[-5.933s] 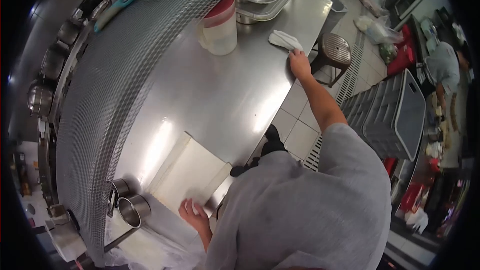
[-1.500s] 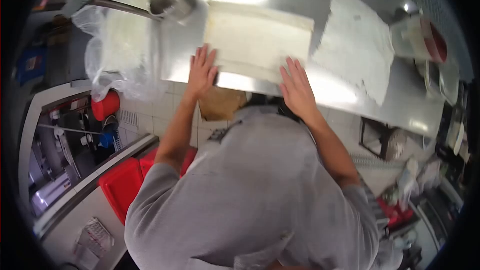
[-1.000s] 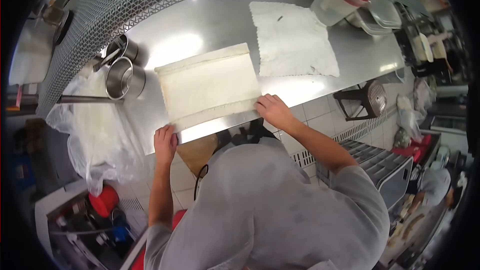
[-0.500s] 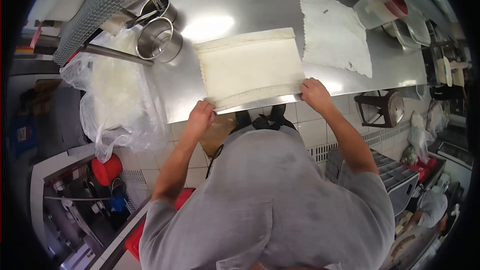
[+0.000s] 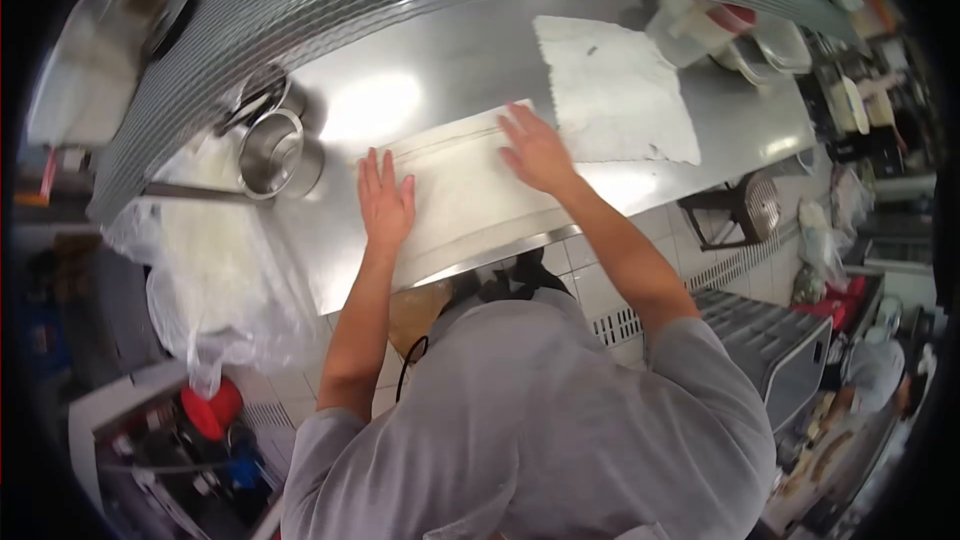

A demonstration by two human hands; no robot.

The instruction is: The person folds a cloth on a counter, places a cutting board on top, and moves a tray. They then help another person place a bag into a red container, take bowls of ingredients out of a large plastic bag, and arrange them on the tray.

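A cream cloth (image 5: 460, 190) lies spread near the front edge of the steel table (image 5: 460, 50), with fold lines along its far and near sides. My left hand (image 5: 386, 202) rests on its left end, fingers stretched out. Toward the cloth's far right corner, my right hand (image 5: 536, 150) lies with fingers spread, slightly blurred. Neither hand grips anything. Just right of this cloth is a white cloth (image 5: 620, 95) with jagged edges and small dark marks.
Steel pots (image 5: 272, 155) stand at the table's left, beside a clear plastic bag (image 5: 215, 280) of pale material. Plastic containers (image 5: 690, 30) sit at the back right. A stool (image 5: 735, 212) and grey crate (image 5: 765, 350) are at right; another person (image 5: 873, 375) is at lower right.
Both hands have let go of the cloth's near corners and moved forward onto its top, with fingers now extended. The camera view has shifted and tilted.
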